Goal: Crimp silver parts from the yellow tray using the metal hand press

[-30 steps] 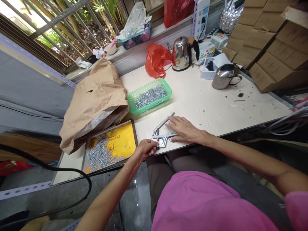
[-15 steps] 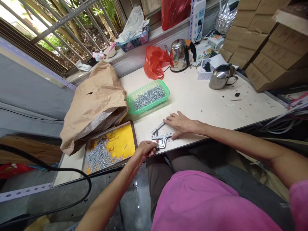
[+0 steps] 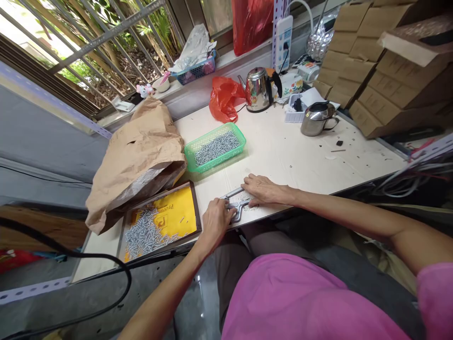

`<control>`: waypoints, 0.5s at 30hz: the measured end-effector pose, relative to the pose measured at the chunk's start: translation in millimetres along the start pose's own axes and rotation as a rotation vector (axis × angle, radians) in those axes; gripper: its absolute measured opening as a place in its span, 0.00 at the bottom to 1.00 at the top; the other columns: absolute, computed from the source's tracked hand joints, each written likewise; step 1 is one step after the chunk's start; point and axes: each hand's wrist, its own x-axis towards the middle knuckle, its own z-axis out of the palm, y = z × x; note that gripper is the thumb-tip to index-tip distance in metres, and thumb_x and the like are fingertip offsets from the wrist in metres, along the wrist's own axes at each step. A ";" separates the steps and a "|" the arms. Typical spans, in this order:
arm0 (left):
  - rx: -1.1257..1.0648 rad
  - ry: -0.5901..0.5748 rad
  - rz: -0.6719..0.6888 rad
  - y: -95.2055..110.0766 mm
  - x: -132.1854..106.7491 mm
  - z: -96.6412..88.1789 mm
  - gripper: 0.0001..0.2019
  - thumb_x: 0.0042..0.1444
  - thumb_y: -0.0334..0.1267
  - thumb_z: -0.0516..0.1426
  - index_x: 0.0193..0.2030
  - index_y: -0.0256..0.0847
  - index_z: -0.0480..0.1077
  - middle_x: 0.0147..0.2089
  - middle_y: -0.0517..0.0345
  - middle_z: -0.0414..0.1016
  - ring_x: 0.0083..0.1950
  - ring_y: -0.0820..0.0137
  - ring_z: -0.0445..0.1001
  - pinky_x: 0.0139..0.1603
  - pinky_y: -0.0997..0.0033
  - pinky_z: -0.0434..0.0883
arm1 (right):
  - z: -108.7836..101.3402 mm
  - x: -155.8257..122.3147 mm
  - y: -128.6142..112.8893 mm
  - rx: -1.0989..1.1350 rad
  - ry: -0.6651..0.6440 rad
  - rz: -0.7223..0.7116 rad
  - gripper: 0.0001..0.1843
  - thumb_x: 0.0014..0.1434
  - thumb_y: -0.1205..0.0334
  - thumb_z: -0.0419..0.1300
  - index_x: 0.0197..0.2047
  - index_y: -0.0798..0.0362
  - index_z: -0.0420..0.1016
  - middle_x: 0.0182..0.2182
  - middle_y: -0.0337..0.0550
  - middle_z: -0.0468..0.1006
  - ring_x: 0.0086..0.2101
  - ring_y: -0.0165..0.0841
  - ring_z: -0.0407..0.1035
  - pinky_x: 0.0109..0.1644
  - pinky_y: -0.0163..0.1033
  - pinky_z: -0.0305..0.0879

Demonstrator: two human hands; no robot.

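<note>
A silver two-handled hand squeeze tool (image 3: 239, 209) lies near the front edge of the table. My right hand (image 3: 266, 190) grips its handle ends, fingers over the upper handle and thumb by the lower one. Over the tool's head, at the left, my left hand (image 3: 215, 221) is closed, hiding the spring and jaw. A shallow tray (image 3: 197, 208) with a yellow lining sits left of my left hand, small silver metal pins (image 3: 143, 231) heaped on it. More such pins fill a green plastic basket (image 3: 226, 159) beyond the tool.
A crumpled brown paper bag (image 3: 130, 156) stands left of the basket. Toward the back are a red plastic bag (image 3: 224, 99), a steel kettle (image 3: 257, 89) and a steel pot (image 3: 314, 120). Cardboard boxes (image 3: 396, 85) are stacked at right. A black cable (image 3: 88, 255) loops at lower left.
My left hand has moved from the tool's lower tip up over its head. My right hand's fingers have drawn in around the handles, which are now closer together. The view has shifted slightly.
</note>
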 end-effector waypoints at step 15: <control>0.327 -0.153 0.465 13.0 48.8 16.7 0.19 0.59 0.45 0.57 0.54 0.38 0.68 0.45 0.49 0.71 0.48 0.59 0.67 0.48 0.62 0.67 | -18.4 -0.3 6.6 -0.027 -0.077 -0.005 0.13 0.56 0.58 0.65 0.41 0.59 0.76 0.41 0.53 0.75 0.47 0.43 0.66 0.46 0.40 0.61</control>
